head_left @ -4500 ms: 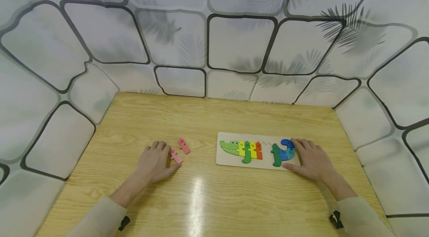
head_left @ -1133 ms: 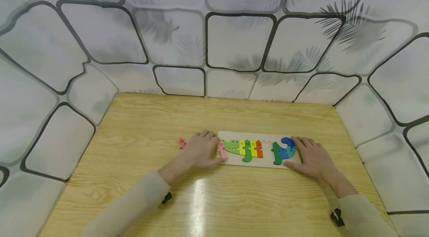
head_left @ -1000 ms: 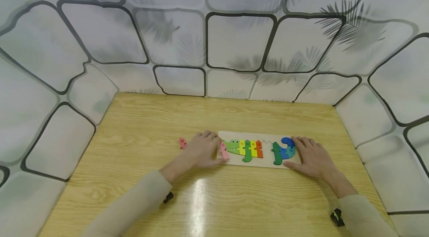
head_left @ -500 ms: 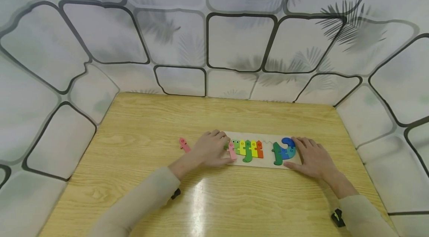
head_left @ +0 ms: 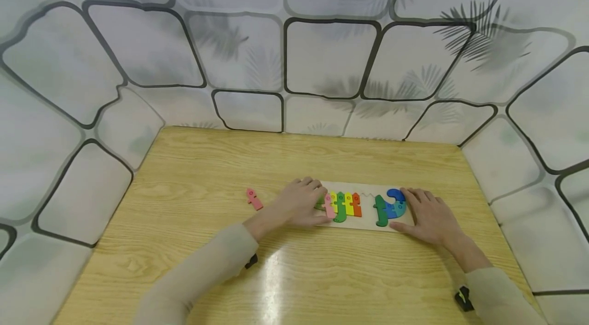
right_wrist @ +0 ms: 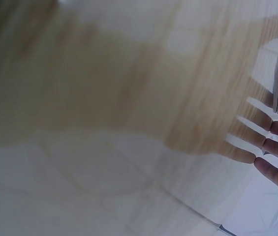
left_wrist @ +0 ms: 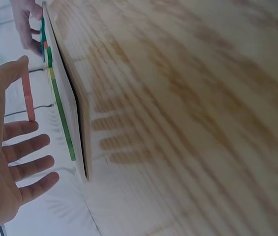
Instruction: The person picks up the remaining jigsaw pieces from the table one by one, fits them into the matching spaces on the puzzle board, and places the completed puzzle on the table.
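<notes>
Between thumb and index finger, my left hand [head_left: 301, 203] pinches a pink puzzle piece [head_left: 329, 206], held above the board in the left wrist view [left_wrist: 28, 96]. The wooden puzzle board [head_left: 368, 220] carries a crocodile in coloured pieces; the hand hides most of its green head. Yellow, green and red-orange pieces [head_left: 356, 205] stand left of a gap, with a dark green leg piece [head_left: 381, 211] and blue tail pieces [head_left: 397, 203] right of it. My right hand [head_left: 428, 215] rests at the board's right end, fingers spread, thumb and index finger touching it.
A second pink puzzle piece [head_left: 254, 199] lies on the wooden table [head_left: 207, 171], left of my left hand. Patterned white walls [head_left: 331, 59] enclose the table's back and sides.
My left hand has picked up one pink piece from the table's left and carried it rightward over the crocodile's head. My right hand has stayed at the board's end.
</notes>
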Available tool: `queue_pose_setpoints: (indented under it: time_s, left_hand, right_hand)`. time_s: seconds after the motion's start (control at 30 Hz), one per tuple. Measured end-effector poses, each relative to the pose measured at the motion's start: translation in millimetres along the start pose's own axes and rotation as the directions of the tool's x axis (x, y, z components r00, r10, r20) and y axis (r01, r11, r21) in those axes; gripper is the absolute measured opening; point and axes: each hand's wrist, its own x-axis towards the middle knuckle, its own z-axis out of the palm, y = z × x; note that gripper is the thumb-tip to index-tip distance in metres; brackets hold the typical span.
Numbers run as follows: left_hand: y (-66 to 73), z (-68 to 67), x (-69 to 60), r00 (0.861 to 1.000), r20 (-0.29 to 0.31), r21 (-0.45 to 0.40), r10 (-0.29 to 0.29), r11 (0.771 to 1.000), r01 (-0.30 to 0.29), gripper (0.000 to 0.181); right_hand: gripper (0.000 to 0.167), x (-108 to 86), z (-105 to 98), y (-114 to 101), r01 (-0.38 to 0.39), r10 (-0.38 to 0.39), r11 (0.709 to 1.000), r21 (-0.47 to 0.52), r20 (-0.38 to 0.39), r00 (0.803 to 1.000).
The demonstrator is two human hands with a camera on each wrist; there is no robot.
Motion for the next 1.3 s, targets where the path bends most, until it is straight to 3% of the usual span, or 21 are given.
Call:
queue_pose_setpoints:
  time_s: [0.4, 0.63, 0.93, 1.3]
  left_hand:
    - [10.2, -2.4, 16.2, 0.999, 0.014, 0.036, 0.046, 0.998, -0.047, 0.077]
    - [15.2, 2.6, 26.0, 0.997, -0.005, 0.034, 0.081, 0.996, -0.08, 0.075]
    - [21.9, 2.3, 35.7, 0.997, 0.013, 0.062, 0.082, 0.995, -0.083, 0.073]
    - [32.5, 2.5, 45.9, 0.993, -0.006, 0.072, 0.119, 0.99, -0.119, 0.072]
  right_hand:
    - [0.108, -0.1, 1, 1, 0.006, -0.006, 1.0, 0.002, -0.006, 1.0]
    - [0.108, -0.8, 2, 1, 0.006, -0.006, 1.0, -0.003, -0.007, 1.0]
    - [0.108, -0.4, 1, 2, 0.006, -0.006, 1.0, 0.004, -0.012, 1.0]
    - [0.108, -0.5, -1, 0, 0.008, -0.008, 1.0, 0.001, -0.007, 1.0]
